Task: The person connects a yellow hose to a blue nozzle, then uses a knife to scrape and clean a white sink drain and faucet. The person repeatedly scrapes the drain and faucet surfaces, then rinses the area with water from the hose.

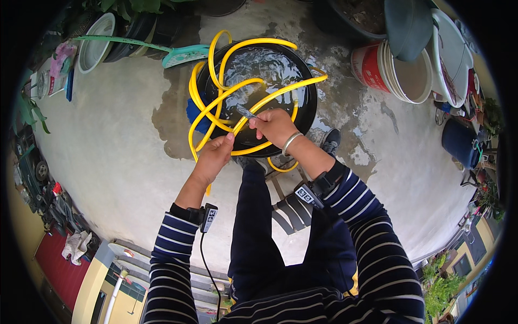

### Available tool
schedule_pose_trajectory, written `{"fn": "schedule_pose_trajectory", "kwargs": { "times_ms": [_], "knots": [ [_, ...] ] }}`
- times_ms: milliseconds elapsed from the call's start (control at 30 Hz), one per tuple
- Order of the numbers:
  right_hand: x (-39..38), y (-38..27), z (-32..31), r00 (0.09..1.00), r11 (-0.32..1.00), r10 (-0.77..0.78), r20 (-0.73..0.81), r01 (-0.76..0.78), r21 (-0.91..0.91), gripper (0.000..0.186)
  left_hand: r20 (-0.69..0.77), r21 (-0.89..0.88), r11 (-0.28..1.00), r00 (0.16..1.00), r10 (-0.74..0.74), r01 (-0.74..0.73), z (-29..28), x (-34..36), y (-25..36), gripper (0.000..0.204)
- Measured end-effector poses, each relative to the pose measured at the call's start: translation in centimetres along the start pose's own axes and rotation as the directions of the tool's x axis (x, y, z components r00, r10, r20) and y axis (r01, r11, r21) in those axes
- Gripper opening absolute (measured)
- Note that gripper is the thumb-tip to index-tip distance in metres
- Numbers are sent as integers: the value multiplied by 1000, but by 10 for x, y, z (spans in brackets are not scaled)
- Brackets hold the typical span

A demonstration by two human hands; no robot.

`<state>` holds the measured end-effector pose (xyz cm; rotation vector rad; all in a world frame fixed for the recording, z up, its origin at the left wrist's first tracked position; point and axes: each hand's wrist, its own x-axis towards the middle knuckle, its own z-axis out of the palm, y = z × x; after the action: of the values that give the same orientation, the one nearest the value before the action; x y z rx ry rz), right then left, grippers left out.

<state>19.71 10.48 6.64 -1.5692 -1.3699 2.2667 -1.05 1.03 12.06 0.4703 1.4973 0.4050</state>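
Left hand (215, 155) pinches hose (264, 41), looped in and over the tub (311, 110). Right hand (276, 127) grips a grey strip (245, 111) at the hose, kind unclear. I'd brace the hose firmly near the strip, leaving the loops slack.

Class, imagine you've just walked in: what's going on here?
A person's left hand grips a yellow hose above a black basin of water. The right hand holds a small greyish piece, too unclear to identify, close to the hose; whether they touch is unclear. The hose lies in loose loops, partly over the basin's rim.
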Motion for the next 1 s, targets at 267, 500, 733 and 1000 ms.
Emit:
{"fn": "schedule_pose_trajectory", "kwargs": {
  "times_ms": [267,500,733,1000],
  "knots": [
    [-3,1,0,999,999,-30,-15,30,-27,21,170,-165,971,975,-145,173,-8,-1,5,47],
    [-1,12,-2,992,996,63,-111,-56,68,21,280,-239,943,946,-162,232,-15,1,4,49],
    [0,12,-3,870,983,135,-474,-58,174,19,287,-199,953,944,-166,228,-13,-2,3,50],
    [14,49,-31,699,983,45,-714,97,157,26,394,-212,946,907,-148,246,-17,-13,3,50]
  ]
}}
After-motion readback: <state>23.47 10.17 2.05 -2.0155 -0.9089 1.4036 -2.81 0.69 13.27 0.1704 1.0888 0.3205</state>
